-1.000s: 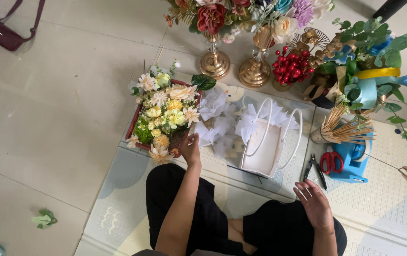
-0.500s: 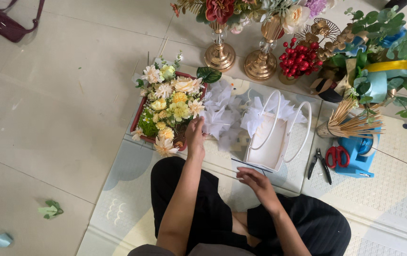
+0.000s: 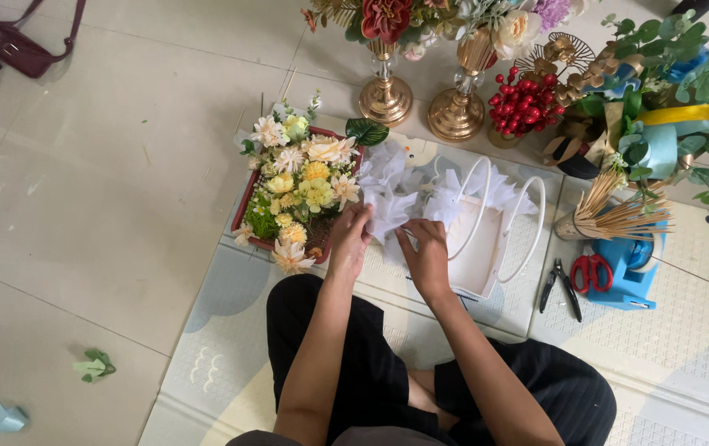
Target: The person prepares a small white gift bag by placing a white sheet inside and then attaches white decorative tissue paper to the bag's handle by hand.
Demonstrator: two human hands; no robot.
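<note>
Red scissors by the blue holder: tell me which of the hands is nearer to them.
Right. The right hand rests on the white tissue paper beside the white bag, left of the red scissors in view. The left hand lies farther off, by the flower box.

Fingers (image 3: pixel 360 216) part-hidden in white tissue (image 3: pixel 387 211); bouquet tops cut off.

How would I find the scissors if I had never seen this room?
Start at the pale floor mat where the person sits, and look to the person's right, past the white bag with looped handles. A blue holder stands there below a bundle of thin sticks. The scissors lean on it; their red handles set them apart from the black pliers beside them.
</note>
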